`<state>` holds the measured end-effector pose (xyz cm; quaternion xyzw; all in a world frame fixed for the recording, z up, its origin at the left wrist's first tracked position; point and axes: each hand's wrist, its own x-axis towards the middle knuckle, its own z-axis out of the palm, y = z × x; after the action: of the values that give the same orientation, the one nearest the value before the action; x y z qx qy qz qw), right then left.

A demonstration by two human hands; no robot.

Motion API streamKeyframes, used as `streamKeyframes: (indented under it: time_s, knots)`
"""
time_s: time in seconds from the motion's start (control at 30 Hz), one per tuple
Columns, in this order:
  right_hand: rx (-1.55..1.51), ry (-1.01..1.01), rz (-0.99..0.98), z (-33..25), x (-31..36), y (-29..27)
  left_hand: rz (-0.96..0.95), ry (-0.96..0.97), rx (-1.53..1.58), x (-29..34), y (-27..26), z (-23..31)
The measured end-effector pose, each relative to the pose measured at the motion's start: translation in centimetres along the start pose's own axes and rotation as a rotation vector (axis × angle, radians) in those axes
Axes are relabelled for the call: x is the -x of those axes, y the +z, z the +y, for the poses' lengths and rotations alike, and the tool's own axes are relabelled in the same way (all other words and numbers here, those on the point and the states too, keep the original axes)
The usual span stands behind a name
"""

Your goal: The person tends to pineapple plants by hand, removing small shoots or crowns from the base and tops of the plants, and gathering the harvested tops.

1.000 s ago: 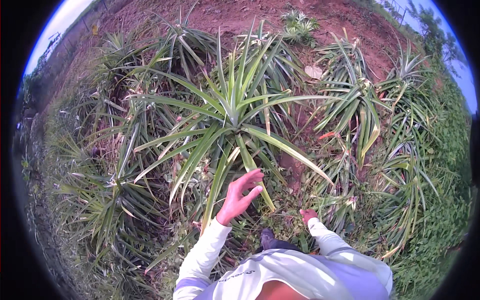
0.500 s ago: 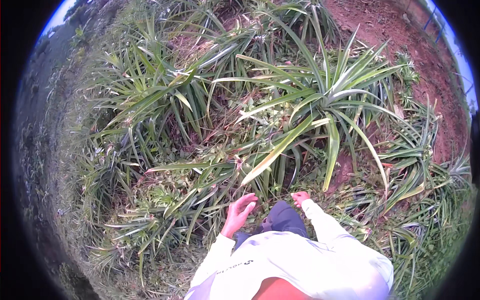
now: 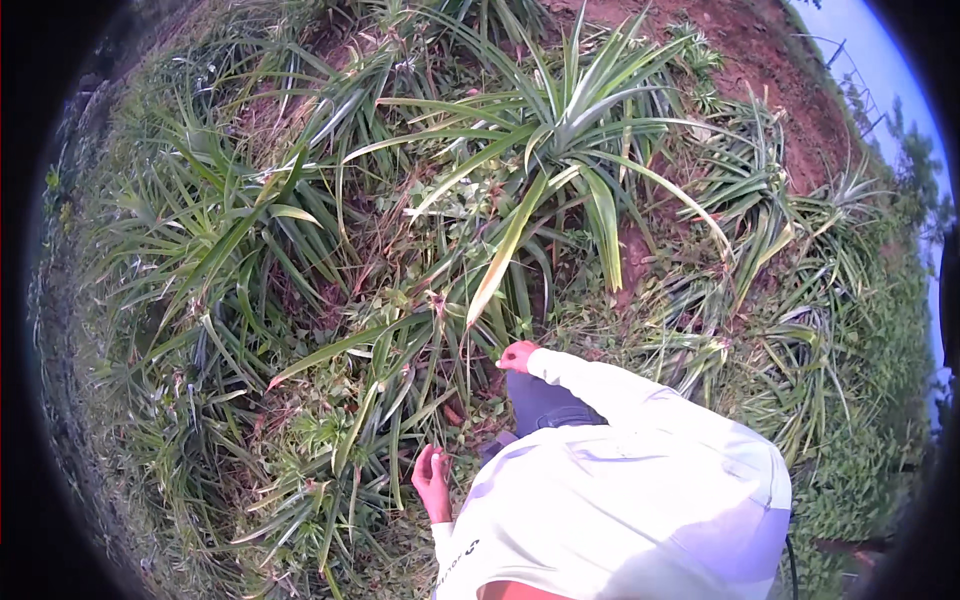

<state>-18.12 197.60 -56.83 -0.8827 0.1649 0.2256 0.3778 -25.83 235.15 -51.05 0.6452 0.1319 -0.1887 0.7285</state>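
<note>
I stand bent over among spiky pineapple plants. My right hand [image 3: 518,355], pinkish-red at the end of a white sleeve, reaches forward to the base of long green leaves, just below a drooping yellow-green leaf [image 3: 505,250]. Its fingers look curled, but whether they grip anything is unclear. My left hand [image 3: 432,482] hangs lower by my side with fingers loosely apart, holding nothing, just above low weeds and thin leaves. A large pineapple plant [image 3: 570,130] spreads its leaves beyond my right hand.
Dense pineapple plants [image 3: 230,230] fill the left and middle ground, with weeds between them. Bare red soil [image 3: 760,90] lies at the upper right. Thick grass [image 3: 860,420] covers the right side. My dark trouser leg [image 3: 545,400] shows below the right hand.
The view has swung so the large plant sits further up and right. My left hand dropped lower toward the weeds. My right hand moved forward to the leaf bases.
</note>
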Motion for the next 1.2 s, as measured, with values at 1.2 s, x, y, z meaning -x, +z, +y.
streamKeyframes:
  time_s: [1.2]
  knots:
    - [0.005, -0.187, -0.609, -17.1, -9.9, 14.8, 0.709, 0.050, 0.141, 7.1, -8.8, -14.2]
